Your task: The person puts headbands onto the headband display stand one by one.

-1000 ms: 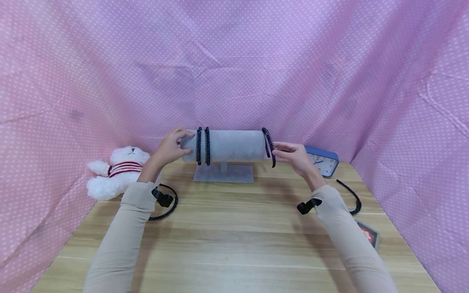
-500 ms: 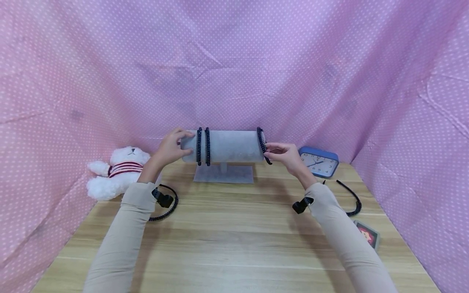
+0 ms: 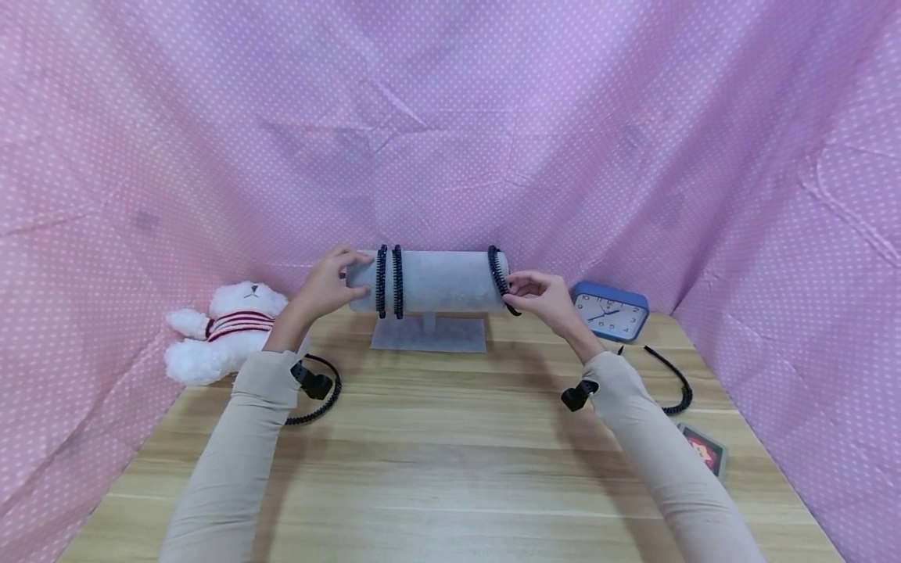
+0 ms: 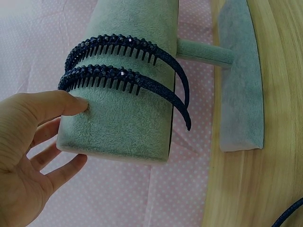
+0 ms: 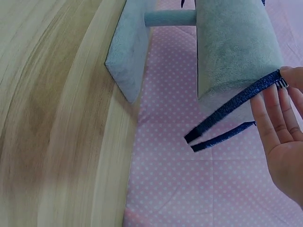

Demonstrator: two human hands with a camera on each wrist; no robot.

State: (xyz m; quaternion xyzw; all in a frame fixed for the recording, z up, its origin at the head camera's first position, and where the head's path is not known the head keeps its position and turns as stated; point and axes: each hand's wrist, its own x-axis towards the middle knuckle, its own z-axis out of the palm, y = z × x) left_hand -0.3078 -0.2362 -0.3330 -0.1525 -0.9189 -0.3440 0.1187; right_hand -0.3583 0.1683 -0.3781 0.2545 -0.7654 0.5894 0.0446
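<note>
Worktop (image 3: 450,469) carries a grey roll stand (image 3: 429,281) near its back edge; the left hand (image 3: 325,285) steadies the roll's left end, fingers loosely spread against it, while the right hand (image 3: 540,297) pinches a dark headband (image 3: 501,275) straddling the right end.

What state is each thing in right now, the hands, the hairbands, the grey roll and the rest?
Left hand: fingers resting on the roll's left end.
Right hand: pinching the third headband.
Third headband: on the roll's right end.
Two headbands: seated on the roll, side by side.
Grey velvet roll: horizontal on its stand.
Loose headbands: lying on the table.
Toy bear: lying down.
Clock: leaning upright.
</note>
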